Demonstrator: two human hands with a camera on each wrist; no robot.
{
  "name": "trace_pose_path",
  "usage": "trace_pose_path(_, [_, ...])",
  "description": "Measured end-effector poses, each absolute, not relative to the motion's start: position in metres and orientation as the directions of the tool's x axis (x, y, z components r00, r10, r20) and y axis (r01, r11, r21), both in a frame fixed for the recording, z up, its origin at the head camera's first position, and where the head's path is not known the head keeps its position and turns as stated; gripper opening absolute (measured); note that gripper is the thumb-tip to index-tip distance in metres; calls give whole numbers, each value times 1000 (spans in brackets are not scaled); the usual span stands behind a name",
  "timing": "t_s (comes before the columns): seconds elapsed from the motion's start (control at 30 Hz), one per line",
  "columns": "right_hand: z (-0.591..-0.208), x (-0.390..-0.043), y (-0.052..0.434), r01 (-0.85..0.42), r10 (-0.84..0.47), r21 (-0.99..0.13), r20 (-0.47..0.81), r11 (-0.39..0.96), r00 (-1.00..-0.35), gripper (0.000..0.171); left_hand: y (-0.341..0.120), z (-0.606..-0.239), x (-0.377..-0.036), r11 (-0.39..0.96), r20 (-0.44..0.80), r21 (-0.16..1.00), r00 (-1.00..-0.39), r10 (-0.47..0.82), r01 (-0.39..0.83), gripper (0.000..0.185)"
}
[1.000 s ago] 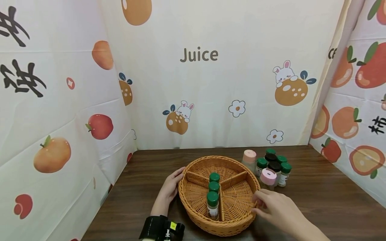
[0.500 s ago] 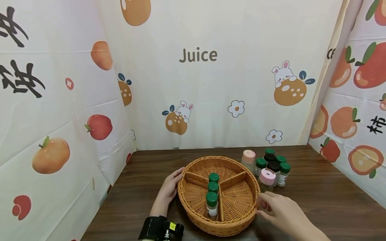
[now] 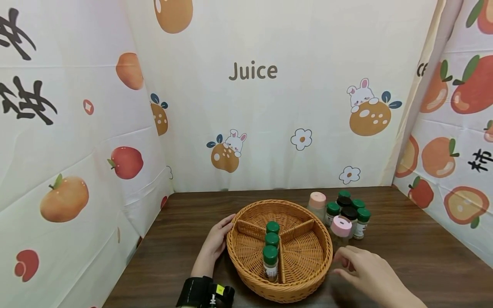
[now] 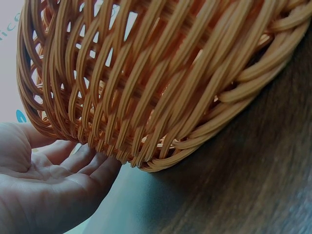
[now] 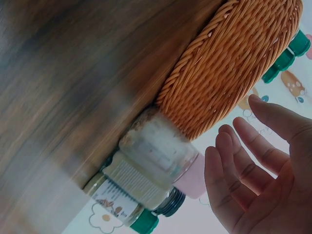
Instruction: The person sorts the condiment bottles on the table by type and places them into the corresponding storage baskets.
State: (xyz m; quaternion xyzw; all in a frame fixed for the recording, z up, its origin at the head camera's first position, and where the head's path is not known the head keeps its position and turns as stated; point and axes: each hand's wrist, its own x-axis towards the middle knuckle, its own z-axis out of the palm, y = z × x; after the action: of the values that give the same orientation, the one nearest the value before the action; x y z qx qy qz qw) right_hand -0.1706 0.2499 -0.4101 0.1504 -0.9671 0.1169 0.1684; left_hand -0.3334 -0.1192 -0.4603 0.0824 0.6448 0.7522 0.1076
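Note:
A round wicker basket with three compartments stands on the table. Three green-capped spice jars stand in a row in its left compartment, by the divider. My left hand rests against the basket's left rim; in the left wrist view its slightly bent fingers touch the wicker wall, fingertips partly hidden behind it. My right hand hovers just right of the basket, apart from it, holding nothing. In the right wrist view its fingers are loosely bent, near a pink-lidded jar.
Right of the basket stands a tight cluster of jars with green and black caps, plus a pink-lidded one and a peach-lidded jar behind. Printed fabric walls enclose the dark wooden table at the back and sides.
My right hand has come off the basket's right rim and moved a little to the right. The left hand, basket and jars have stayed in place.

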Motion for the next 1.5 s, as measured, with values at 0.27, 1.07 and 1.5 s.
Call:
trace_pose_path(0.27, [-408,-171,263,-265,-185,-186,361,946,-914,25,-119,-459,-331,-140,-26,988,-965,262,-65,46])
trace_pose_path(1.07, [-394,-199,308,-207,-100,-173,482,963,-870,23,-120,-461,-332,-130,-37,989,-967,252,-71,46])
trace_pose_path(1.5, [-387,-225,325,-191,-83,-170,499,967,-863,20,-119,-461,-333,-131,-39,989,-970,242,-73,46])
